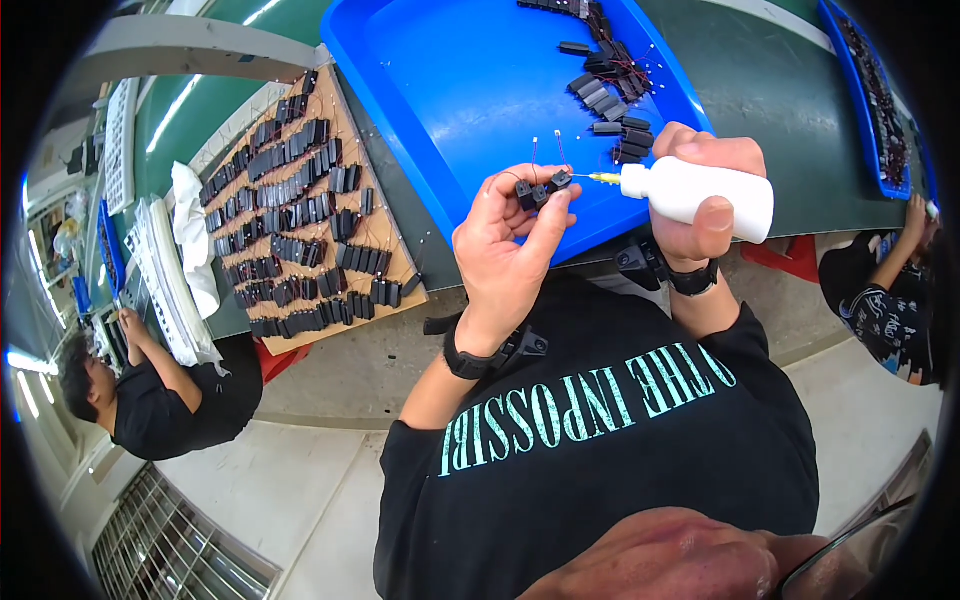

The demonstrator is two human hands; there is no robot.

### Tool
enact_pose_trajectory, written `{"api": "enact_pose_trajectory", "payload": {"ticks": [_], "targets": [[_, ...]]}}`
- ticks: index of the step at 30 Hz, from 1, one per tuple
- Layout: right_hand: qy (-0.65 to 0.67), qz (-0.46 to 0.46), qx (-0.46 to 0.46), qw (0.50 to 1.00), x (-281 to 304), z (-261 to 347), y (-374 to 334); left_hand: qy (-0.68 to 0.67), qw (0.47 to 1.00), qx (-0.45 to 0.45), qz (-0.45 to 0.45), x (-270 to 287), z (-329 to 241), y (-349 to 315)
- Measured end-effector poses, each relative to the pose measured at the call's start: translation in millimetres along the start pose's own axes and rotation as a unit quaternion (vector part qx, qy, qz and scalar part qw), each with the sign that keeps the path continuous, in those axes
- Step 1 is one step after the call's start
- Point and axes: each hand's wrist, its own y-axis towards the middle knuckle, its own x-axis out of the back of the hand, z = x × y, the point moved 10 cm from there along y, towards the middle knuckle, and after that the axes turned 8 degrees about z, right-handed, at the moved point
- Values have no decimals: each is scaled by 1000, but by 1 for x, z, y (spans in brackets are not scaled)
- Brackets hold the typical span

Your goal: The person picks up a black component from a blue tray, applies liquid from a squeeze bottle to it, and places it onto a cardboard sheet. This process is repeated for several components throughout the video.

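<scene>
Between the thumb and fingers of my left hand (505, 235) are several small black blocks with thin wires (540, 191). Two of their wires stick up, ending in small white tips. My right hand (712, 190) is wrapped round a white squeeze bottle (715, 197), which lies nearly level. From its yellowish nozzle a thin needle points left, its tip at or very near the rightmost black block; whether they touch I cannot tell. Both hands are over the near edge of a blue tray (440, 110). Along the tray's right side lie more black blocks (605, 95) with wires.
Left of the tray, a brown board (395, 275) carries rows of black wired blocks. White sheets or bags (165, 270) are stacked beyond it. Another blue tray (893, 180) with dark parts stands at far right. One person (175, 390) sits at left, another (890, 290) at right.
</scene>
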Motion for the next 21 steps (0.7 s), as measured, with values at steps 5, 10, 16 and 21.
{"api": "enact_pose_trajectory", "payload": {"ticks": [5,10,16,21], "targets": [[-7,26,-8,1000,-3,1,0,4,1000,1,-1,0,0,1],[-11,20,-12,1000,-1,-2,-3,31,999,-4,12,-2,0,0],[-21,6,-18,1000,4,-5,-8,20,1000,-5,4,-1,0,-1],[-19,3,-31,999,5,-7,-9,14,1000,-9,-4,0,0,0]]}}
